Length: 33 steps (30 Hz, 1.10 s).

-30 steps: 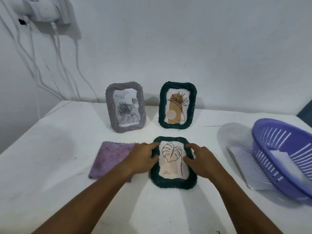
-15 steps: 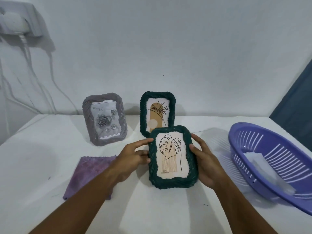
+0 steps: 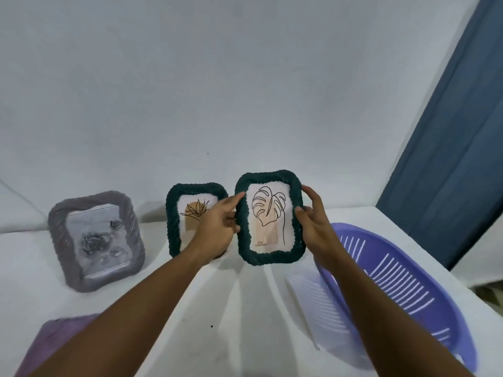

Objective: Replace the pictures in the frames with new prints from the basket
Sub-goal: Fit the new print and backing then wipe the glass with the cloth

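Note:
I hold a dark green rope-edged frame [image 3: 272, 254] with a leaf line drawing upright above the table, near the back wall. My left hand [image 3: 217, 227] grips its left edge and my right hand [image 3: 313, 221] grips its right edge. Just left of it stands a second green frame [image 3: 174, 229] with a plant print, partly hidden by my left hand. A grey frame [image 3: 96, 240] with a rose picture stands further left. The purple basket [image 3: 408, 289] lies at the right; its inside is blurred.
A purple cloth [image 3: 54, 338] lies at the lower left on the white table [image 3: 231, 308]. A sheet of paper [image 3: 304, 300] lies beside the basket. A dark blue curtain [image 3: 446, 159] hangs at the right, past the table's edge.
Both hands lifted the leaf frame off the table and carried it up and back, to the right of the standing green frame. My view has swung to the right.

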Each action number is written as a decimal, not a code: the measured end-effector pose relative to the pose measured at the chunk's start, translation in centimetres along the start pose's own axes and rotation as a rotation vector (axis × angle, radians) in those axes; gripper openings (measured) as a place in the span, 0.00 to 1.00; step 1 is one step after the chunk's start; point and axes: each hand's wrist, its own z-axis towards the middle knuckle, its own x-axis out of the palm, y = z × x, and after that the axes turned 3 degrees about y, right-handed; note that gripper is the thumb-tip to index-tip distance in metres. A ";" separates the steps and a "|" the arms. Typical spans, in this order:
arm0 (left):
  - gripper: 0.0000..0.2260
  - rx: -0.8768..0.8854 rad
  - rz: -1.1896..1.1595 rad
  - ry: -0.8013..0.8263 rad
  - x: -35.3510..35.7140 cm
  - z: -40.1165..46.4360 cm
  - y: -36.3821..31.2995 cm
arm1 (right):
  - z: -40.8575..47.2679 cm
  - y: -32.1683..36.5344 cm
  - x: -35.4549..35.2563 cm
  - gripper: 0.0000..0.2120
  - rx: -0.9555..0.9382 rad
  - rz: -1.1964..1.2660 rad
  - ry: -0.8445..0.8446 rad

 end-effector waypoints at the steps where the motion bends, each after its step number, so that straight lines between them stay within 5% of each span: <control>1: 0.32 0.012 0.021 -0.010 0.4 0.7 0.1 | 0.6 -0.2 -0.3 0.21 -0.009 -0.048 -0.004; 14: 0.33 0.126 0.385 -0.077 3.9 7.7 2.8 | 6.4 -3.4 -2.3 0.30 0.088 -0.484 -0.010; 33: 0.33 0.119 0.427 -0.034 4.7 6.4 6.1 | 6.5 -5.6 -1.9 0.29 0.171 -0.845 -0.039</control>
